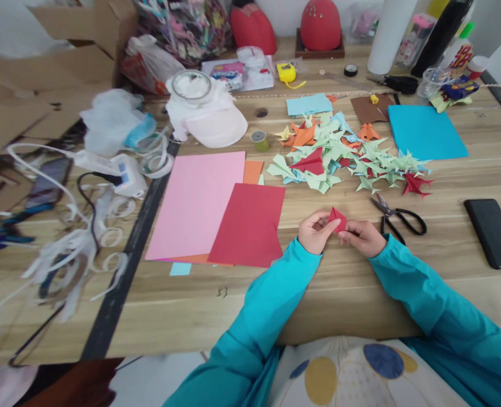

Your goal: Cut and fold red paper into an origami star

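Observation:
Between my two hands is a small folded piece of red paper [337, 219], held just above the wooden table. My left hand [315, 232] pinches its left side between thumb and fingers. My right hand [366, 237] grips the lower right edge with its fingertips. Beyond the hands lies a heap of folded paper figures [327, 141], mostly pale green, with some orange, blue and red ones. Black-handled scissors [398, 216] rest partly open to the right of my right hand. To the left are a red sheet [250, 223] and a pink sheet [199, 198] of paper.
A black phone [494, 232] lies at the right. Blue paper [426, 133] is at the back right, with a yellow tape measure [286, 72] further back. Left of the black strip are white cables, a power strip [129, 175] and a cardboard box [76, 62].

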The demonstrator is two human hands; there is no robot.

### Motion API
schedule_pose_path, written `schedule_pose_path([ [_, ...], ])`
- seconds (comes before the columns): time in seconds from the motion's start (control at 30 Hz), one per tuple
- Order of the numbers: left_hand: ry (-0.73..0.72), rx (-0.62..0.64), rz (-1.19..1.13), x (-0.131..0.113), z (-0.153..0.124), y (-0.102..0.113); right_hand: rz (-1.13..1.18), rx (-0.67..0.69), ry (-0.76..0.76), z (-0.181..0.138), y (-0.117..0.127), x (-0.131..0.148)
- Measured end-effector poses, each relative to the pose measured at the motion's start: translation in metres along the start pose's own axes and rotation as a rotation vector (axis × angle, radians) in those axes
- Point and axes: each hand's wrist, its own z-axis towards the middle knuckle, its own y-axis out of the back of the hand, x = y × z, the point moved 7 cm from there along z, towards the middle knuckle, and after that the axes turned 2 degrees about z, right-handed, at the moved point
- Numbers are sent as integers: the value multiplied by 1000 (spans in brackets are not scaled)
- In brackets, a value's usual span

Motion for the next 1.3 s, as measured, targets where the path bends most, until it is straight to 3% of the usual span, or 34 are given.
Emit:
schedule_pose_path([
  [0.1,60,60,19,5,-1,-4,4,-5,-5,0,0,-2],
  [0.37,118,-34,0,5,-2,1,-5,2,-3,0,-1,1],
  [0.77,176,37,-65,12,0,0,20,13,27,-2,-2,0],
  [1.03,85,64,16,2,-1,-4,-132,48,96,-1,-4,9],
  [1.3,117,16,43,1,-3,0,-205,67,110,-2,-6,10],
])
